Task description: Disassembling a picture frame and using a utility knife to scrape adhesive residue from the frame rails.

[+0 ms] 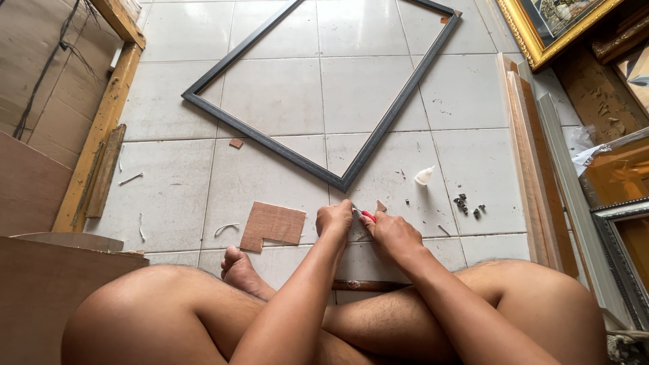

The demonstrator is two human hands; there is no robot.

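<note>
- Hands together low on tiled floor (169, 196): left hand (334, 220) fisted around something hidden, right hand (391, 233) gripping red-handled cutter (366, 215).
- Small cardboard scrap (381, 205) touching right fingers.
- Glue bottle (424, 176) lying near dark frame (324, 172); contents unseen.

Floor: you sit on pale square tiles (284, 94) with thin grout lines.
Empty frame: a dark rectangular frame (378, 135) lies flat ahead of you, set at an angle.
Board piece: a notched brown cardboard piece (274, 224) lies near your foot.
Small chip: a brown scrap (236, 143) rests just outside the dark frame.
Bottle: a small white squeeze bottle (424, 176) lies on its side.
Hardware: dark metal bits (466, 204) cluster to your right.
Gilt frame: a gold ornate frame (541, 34) leans at upper right.
Timber: wooden strips (527, 155) lie along the right side.
</note>
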